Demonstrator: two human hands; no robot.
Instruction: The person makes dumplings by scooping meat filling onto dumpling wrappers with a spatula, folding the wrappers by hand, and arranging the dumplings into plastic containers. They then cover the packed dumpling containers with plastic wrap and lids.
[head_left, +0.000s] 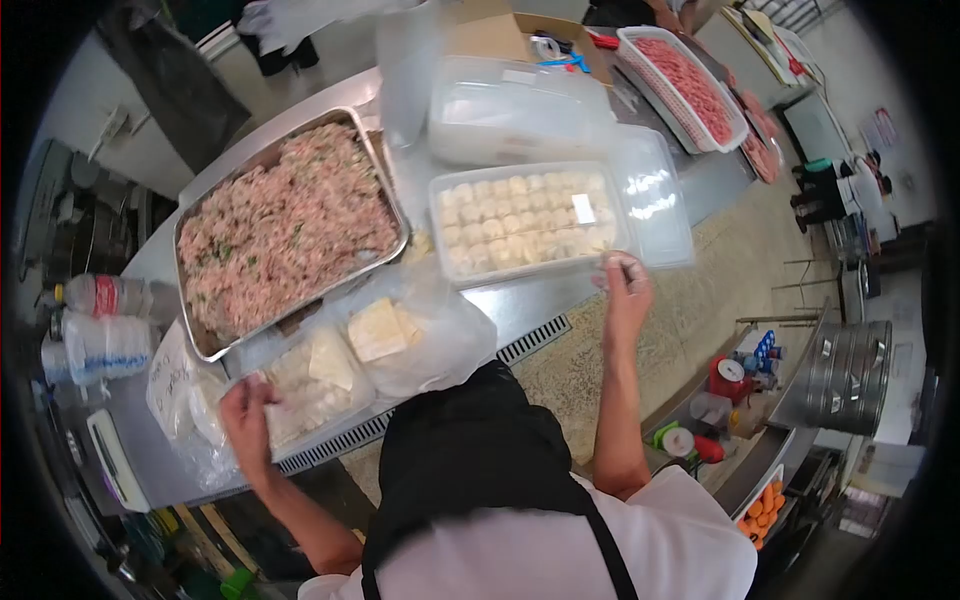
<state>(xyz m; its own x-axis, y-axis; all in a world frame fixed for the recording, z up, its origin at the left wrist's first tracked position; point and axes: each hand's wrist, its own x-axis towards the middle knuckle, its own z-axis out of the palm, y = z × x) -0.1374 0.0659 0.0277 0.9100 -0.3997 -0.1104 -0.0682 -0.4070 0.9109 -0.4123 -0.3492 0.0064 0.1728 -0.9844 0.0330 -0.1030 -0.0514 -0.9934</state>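
My left hand (246, 412) has its fingers curled at the near left edge of a clear plastic tray (290, 425) with pale wrappers in it. Whatever those fingers grip is too small to make out. At the near right corner of a clear box of round, pale dumplings (515, 222), my right hand (626, 288) has bent, pinched fingers. They are close to the box rim, and I cannot make out anything between them. A stack of square wrappers (380, 330) lies in a plastic bag (450, 335) between the hands.
A metal tray (205, 352) of minced filling (285, 230) stands left of the box. Behind the box are closed clear containers (525, 110), with a lid (650, 200) at its right. Farther back are a basket (675, 85) of ground meat and a cardboard box (480, 30).
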